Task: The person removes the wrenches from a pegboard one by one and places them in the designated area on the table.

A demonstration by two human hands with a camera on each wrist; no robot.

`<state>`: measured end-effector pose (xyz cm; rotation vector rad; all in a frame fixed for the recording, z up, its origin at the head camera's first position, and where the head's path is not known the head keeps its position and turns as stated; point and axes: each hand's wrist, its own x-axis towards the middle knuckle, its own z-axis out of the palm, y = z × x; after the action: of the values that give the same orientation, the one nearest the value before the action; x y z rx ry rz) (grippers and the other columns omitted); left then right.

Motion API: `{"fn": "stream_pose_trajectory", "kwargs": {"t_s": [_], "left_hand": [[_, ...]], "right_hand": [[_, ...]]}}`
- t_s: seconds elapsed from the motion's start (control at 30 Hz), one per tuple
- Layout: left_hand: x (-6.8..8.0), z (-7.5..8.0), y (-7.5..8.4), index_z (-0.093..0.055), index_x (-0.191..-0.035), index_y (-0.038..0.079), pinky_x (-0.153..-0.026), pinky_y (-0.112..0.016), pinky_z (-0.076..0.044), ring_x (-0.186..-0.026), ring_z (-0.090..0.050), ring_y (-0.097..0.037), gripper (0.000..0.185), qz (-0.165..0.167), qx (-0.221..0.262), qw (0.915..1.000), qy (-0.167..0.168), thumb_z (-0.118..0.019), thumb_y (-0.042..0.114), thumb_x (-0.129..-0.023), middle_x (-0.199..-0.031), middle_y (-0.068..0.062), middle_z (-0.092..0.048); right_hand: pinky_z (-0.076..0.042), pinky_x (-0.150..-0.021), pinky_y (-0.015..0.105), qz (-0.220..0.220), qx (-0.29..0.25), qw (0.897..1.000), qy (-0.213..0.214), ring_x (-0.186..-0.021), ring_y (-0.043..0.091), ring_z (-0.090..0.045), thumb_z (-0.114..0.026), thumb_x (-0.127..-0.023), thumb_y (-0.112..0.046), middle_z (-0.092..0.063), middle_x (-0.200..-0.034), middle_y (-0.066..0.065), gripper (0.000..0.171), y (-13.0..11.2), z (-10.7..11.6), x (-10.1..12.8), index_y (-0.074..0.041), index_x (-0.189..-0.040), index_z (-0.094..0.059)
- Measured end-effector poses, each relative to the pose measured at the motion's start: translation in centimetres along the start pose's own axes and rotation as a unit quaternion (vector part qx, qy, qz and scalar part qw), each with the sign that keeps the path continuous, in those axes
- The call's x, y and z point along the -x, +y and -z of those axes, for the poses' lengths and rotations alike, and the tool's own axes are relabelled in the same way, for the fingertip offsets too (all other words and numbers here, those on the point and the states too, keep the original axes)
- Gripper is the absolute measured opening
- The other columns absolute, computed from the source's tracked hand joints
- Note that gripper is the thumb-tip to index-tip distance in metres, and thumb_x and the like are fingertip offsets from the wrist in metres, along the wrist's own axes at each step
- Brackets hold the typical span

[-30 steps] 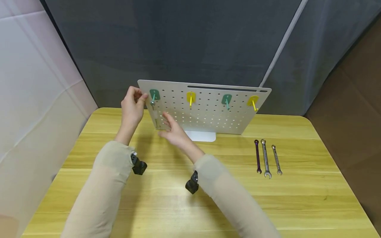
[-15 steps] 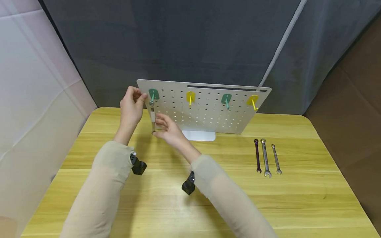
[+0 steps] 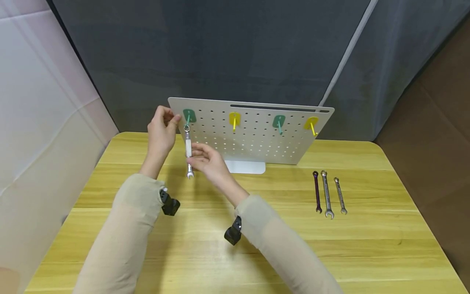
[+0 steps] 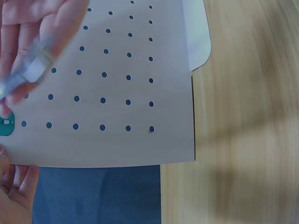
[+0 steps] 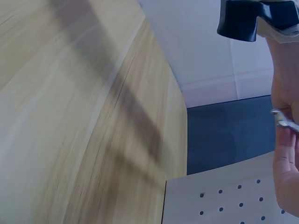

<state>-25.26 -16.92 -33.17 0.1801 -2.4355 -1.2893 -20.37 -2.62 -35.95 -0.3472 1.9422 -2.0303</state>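
A white pegboard (image 3: 257, 139) stands upright on the wooden table (image 3: 235, 245). My left hand (image 3: 161, 132) pinches its left edge beside a green hook (image 3: 189, 116). A silver wrench (image 3: 188, 151) with a white label hangs upright, its ring end at that hook's peg. My right hand (image 3: 206, 158) pinches its shaft at the middle. The left wrist view shows the pegboard (image 4: 117, 93), the blurred wrench (image 4: 32, 67) and the green hook (image 4: 5, 127). In the right wrist view the right hand (image 5: 285, 158) and a bit of the wrench (image 5: 283, 120) sit at the right edge.
A yellow hook (image 3: 234, 119), a second green hook (image 3: 279, 121) and another yellow hook (image 3: 312, 123) stick out of the board with nothing on them. Three wrenches lie side by side on the table at the right: a dark one (image 3: 317, 192) and two silver ones (image 3: 326, 195) (image 3: 340, 196).
My right hand went from open beside the hanging wrench to pinching its shaft. The wrench's lower end has come down and toward me. The left hand has stayed on the board's edge.
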Motion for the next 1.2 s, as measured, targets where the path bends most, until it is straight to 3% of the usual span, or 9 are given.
{"fn": "stream_pose_trajectory", "kwargs": {"t_s": [0.13,0.27,0.73,1.03,1.2], "left_hand": [[0.0,0.0,0.0,-0.050,-0.113,-0.003,-0.071,-0.017,-0.040,-0.083,-0.050,-0.013,0.028,-0.002,0.002,1.0000,0.001,-0.052,0.021,-0.098,-0.107,-0.019,-0.063],[0.0,0.0,0.1,-0.050,-0.114,-0.004,-0.071,-0.016,-0.040,-0.083,-0.050,-0.012,0.029,-0.001,0.003,1.0000,0.000,-0.051,0.021,-0.098,-0.107,-0.019,-0.062],[-0.1,0.0,0.0,-0.050,-0.113,-0.004,-0.071,-0.016,-0.040,-0.081,-0.049,-0.011,0.028,-0.006,0.004,1.0000,0.000,-0.052,0.020,-0.098,-0.106,-0.020,-0.063],[0.0,-0.1,-0.1,-0.049,-0.113,-0.004,-0.074,-0.017,-0.041,-0.086,-0.051,-0.014,0.029,-0.001,0.005,1.0000,0.002,-0.051,0.021,-0.098,-0.108,-0.020,-0.062],[0.0,0.0,-0.1,-0.049,-0.111,-0.004,-0.073,-0.015,-0.041,-0.086,-0.051,-0.012,0.030,0.001,0.003,1.0000,0.006,-0.053,0.022,-0.098,-0.107,-0.019,-0.062]], "right_hand": [[-0.056,-0.082,0.027,0.000,-0.016,1.000,0.013,-0.090,0.017,-0.064,-0.060,-0.090,0.002,-0.059,-0.121,0.024,0.044,-0.1,0.0,0.2,0.001,-0.132,-0.049],[-0.056,-0.078,0.026,-0.004,-0.037,0.999,0.012,-0.079,0.005,-0.060,-0.060,-0.089,0.003,-0.059,-0.119,0.024,0.043,-0.4,0.0,0.4,0.001,-0.131,-0.050],[-0.054,-0.071,0.021,0.000,-0.076,0.997,0.000,-0.075,0.004,-0.061,-0.060,-0.089,0.004,-0.059,-0.120,0.026,0.042,-1.5,0.0,0.9,0.002,-0.130,-0.051],[-0.055,-0.078,0.025,0.024,-0.046,0.999,-0.011,-0.079,0.005,-0.061,-0.060,-0.089,0.003,-0.059,-0.116,0.025,0.042,-0.9,1.2,1.6,0.002,-0.129,-0.050],[-0.055,-0.076,0.023,0.020,-0.031,0.999,-0.006,-0.078,0.004,-0.061,-0.060,-0.088,0.004,-0.063,-0.105,0.015,0.039,0.4,2.9,2.4,0.005,-0.126,-0.051]]}}
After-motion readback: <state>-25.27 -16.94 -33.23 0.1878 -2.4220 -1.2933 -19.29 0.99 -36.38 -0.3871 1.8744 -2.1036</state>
